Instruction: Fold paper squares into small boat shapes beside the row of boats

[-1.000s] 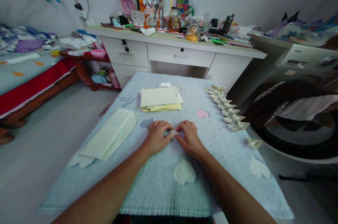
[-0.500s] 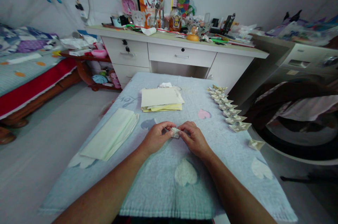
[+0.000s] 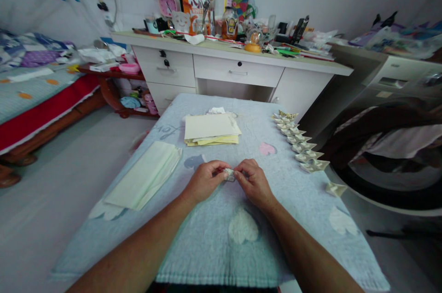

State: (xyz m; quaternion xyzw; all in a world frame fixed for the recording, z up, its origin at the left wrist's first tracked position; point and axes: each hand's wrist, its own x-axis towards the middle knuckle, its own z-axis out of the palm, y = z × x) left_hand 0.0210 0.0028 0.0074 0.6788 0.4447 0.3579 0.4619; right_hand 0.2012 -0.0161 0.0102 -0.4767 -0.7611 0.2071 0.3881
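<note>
A small folded piece of paper is held between my two hands above the cloth-covered table. My left hand pinches its left end between thumb and fingers. At the right end, my right hand grips it the same way. My fingers cover parts of the paper, so its full shape is hidden. Beyond my hands lies a stack of cream and yellow paper sheets. Left of them rests a pile of pale green paper. Several folded paper boats stand in a row on the right, with a single paper boat nearer me.
A white desk crowded with jars, a snack bag and small items stands behind the table. To the right is a washing machine with cloth hanging at its door. A bed is at the left.
The fingers of my right hand have shifted slightly on the folded paper's right end. Both hands stay in nearly the same place, and the papers and boats have not moved.
</note>
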